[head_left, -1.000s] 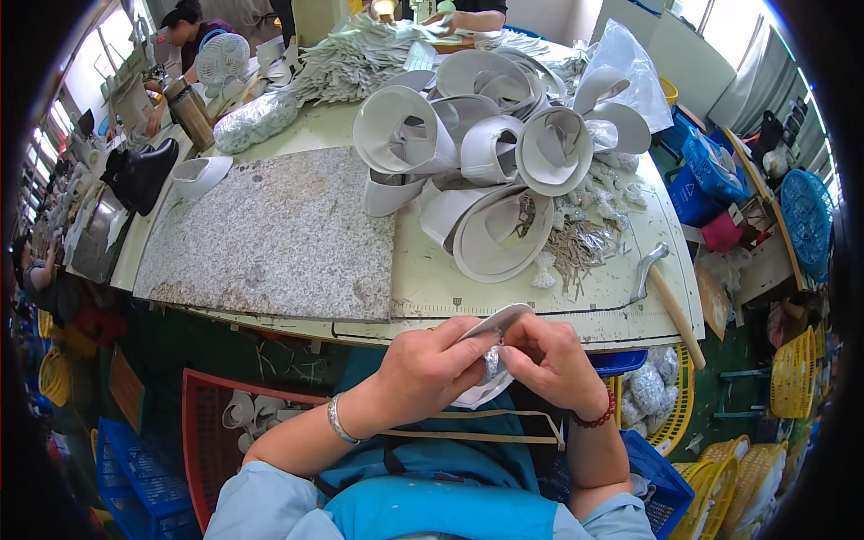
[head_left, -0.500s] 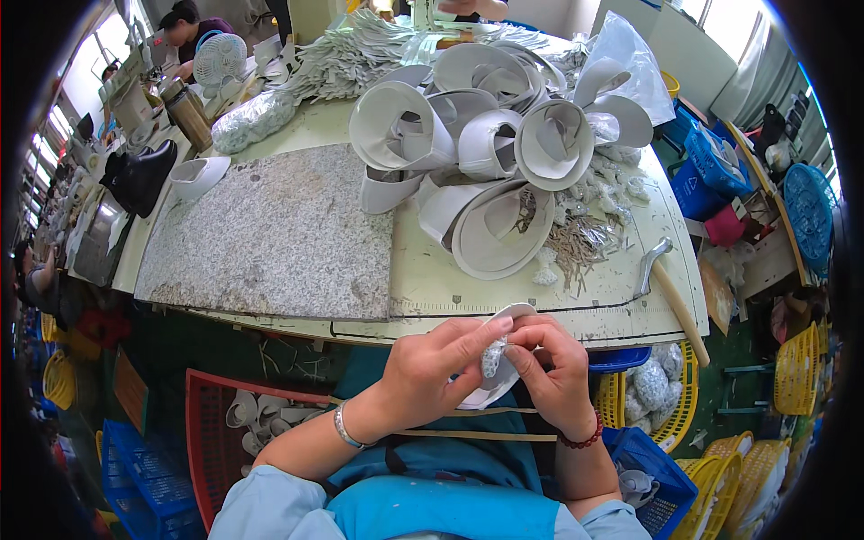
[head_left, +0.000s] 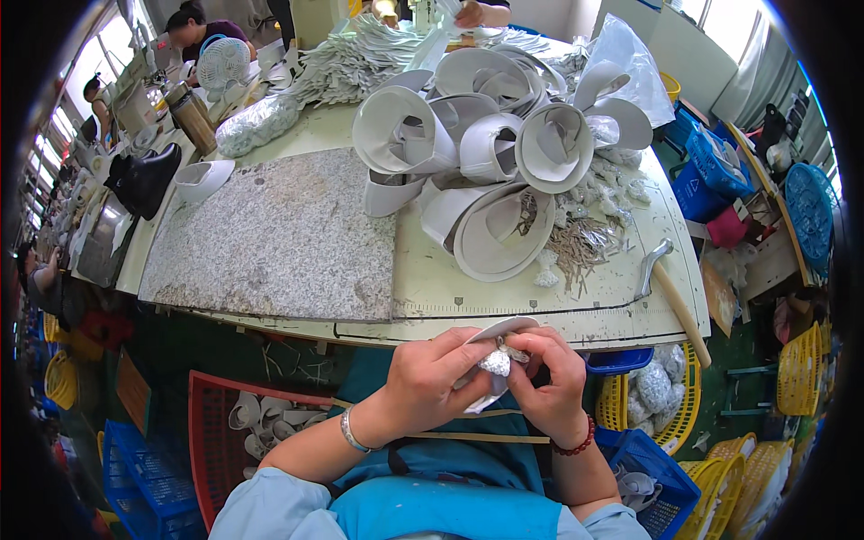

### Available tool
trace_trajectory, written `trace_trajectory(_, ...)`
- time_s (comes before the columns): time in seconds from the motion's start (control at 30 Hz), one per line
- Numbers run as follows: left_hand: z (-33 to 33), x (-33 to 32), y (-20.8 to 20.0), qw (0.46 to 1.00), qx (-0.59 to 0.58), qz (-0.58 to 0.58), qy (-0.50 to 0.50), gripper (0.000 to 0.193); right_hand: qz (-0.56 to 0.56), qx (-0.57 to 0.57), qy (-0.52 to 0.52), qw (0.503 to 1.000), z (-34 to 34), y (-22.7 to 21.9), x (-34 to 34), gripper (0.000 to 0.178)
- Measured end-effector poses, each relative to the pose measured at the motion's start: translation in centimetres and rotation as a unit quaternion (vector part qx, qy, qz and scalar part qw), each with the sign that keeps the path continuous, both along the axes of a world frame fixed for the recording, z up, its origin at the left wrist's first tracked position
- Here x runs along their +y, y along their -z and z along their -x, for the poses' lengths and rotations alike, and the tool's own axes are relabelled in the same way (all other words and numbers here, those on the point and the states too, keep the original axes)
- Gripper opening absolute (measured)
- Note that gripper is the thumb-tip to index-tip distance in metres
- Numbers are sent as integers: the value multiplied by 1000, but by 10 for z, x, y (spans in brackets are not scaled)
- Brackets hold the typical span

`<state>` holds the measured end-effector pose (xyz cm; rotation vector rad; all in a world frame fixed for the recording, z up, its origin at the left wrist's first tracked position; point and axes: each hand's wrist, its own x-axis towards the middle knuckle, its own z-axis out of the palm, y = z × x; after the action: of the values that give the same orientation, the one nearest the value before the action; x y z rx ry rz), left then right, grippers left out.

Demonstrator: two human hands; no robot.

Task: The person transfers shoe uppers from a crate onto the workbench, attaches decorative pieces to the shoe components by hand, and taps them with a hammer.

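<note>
Both hands meet just in front of the table edge, around a curved white piece that looks like a shoe upper. My left hand is closed on it, thumb over its near side. A small silvery, sparkling ornament sits between the hands against the white piece. My right hand pinches the ornament's right end with thumb and forefinger; its other fingers are curled behind. Fingers hide part of the piece. Beyond the hands, several similar white pieces are heaped in nested loops on the table.
A stone slab covers the table's left part. A hammer overhangs the right front edge near brown strips. Below stand a red crate, a blue crate and a yellow basket. A co-worker's hand shows at the far side.
The white piece has tilted in my hands, and more of the ornament shows. My right fingers have shifted to the ornament's right end. Across the table, the co-worker's hand has moved.
</note>
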<state>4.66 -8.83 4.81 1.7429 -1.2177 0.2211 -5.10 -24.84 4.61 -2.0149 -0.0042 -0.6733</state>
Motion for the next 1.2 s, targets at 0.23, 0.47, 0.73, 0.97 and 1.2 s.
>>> trace_trajectory(0.23,-8,2,-7,985,162,35,57,20,25,-35,-34,999,1,-4,-7,28)
trace_trajectory(0.47,-5,3,-9,996,75,-23,43,21,62,-22,-54,996,0,-14,-8,28)
trace_trajectory(0.73,0,-2,2,998,43,42,26,14,143,23,-3,989,2,-19,-2,28)
trace_trajectory(0.97,10,-5,6,992,120,27,40,19,233,-8,50,971,7,-14,0,24)
trace_trajectory(1.2,23,-12,13,863,481,154,29,19,295,-61,138,943,5,-10,6,21)
